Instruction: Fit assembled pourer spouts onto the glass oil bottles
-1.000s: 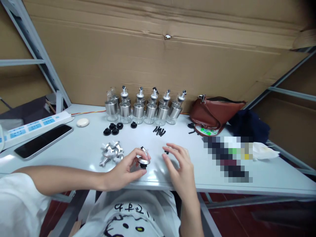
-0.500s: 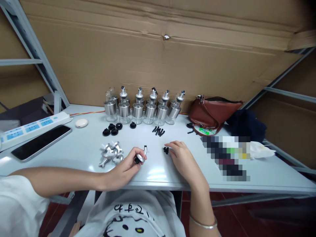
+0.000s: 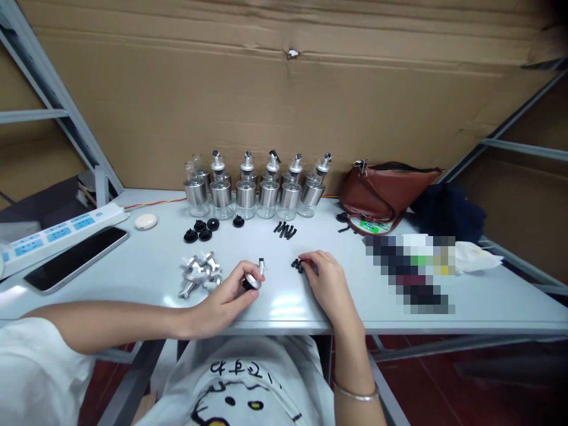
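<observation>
The single view comes from the wearer's own head, facing forward and tipped down over the table (image 3: 142,266), so the front of the shirt (image 3: 261,378) fills 6 o'clock and the cardboard wall (image 3: 266,106) spans the top through 12. It sits near enough that the left hand (image 3: 228,299) at 7 o'clock and the right hand (image 3: 327,284) at 5 show whole, with the bottles (image 3: 245,192) farther off. Its reach is wide, taking in a metal post (image 3: 57,100) near 10 o'clock and a rail (image 3: 528,149) between 2 and 3.
</observation>
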Demonstrator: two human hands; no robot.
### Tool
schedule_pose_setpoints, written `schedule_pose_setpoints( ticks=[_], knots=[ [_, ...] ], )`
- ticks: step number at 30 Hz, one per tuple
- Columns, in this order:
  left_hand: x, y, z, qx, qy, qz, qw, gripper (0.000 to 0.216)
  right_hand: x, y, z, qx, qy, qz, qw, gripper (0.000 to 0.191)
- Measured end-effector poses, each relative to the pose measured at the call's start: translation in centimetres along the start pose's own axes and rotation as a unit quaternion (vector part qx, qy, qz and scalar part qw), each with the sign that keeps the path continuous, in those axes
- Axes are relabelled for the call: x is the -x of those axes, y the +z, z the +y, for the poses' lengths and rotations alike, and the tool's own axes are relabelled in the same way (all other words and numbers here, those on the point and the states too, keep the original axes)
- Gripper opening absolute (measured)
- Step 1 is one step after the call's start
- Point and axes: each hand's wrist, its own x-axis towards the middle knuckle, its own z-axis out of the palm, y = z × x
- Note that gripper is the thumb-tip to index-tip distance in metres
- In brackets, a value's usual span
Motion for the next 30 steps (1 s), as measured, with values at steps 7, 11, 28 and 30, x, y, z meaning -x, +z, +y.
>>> schedule_pose_setpoints(
  ticks=[7, 11, 28, 30],
  knots=[
    [-0.1, 0.0, 0.4, 0.003, 0.001, -0.003, 1.000, 0.009, -2.5, -2.4, -0.2, 0.093, -0.032, -0.087, 0.991, 0.032],
    [-0.2, 0.0, 0.5, 0.004, 0.001, -0.006, 1.000, 0.009, -6.1, -3.2, 0.0, 0.170, -0.033, -0.166, 0.971, 0.031],
    [0.1, 0.0, 0.2, 0.038, 0.066, -0.016, 0.997, 0.011, -9.9, -2.1, 0.5, 0.022, 0.102, -0.111, 0.988, 0.011],
    [0.1, 0.1, 0.1, 0.043, 0.074, -0.003, 0.996, 0.013, -8.5, -3.2, -0.6, -0.068, 0.102, -0.112, 0.986, 0.010]
  ],
)
